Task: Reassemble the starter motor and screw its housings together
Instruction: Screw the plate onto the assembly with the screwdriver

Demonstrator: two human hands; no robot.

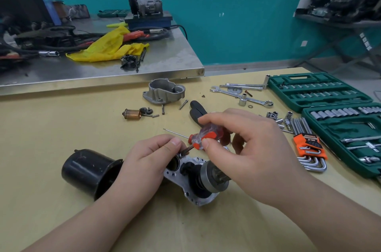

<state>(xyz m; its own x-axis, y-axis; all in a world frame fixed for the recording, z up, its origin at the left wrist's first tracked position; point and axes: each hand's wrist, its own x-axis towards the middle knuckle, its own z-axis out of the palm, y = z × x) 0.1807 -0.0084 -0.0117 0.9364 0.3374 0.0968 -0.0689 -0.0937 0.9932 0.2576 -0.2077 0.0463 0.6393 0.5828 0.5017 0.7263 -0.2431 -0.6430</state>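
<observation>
Close by, clear-orange ribbed screwdriver, pitted aluminium housing.

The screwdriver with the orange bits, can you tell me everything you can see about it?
The screwdriver has a stubby clear plastic handle with orange-red patches. The right hand grips the handle, its fingers curled round it. The dark shaft slants down and left towards a screw spot on the silver motor housing, beside the left hand. Its tip is hidden behind that hand.
</observation>
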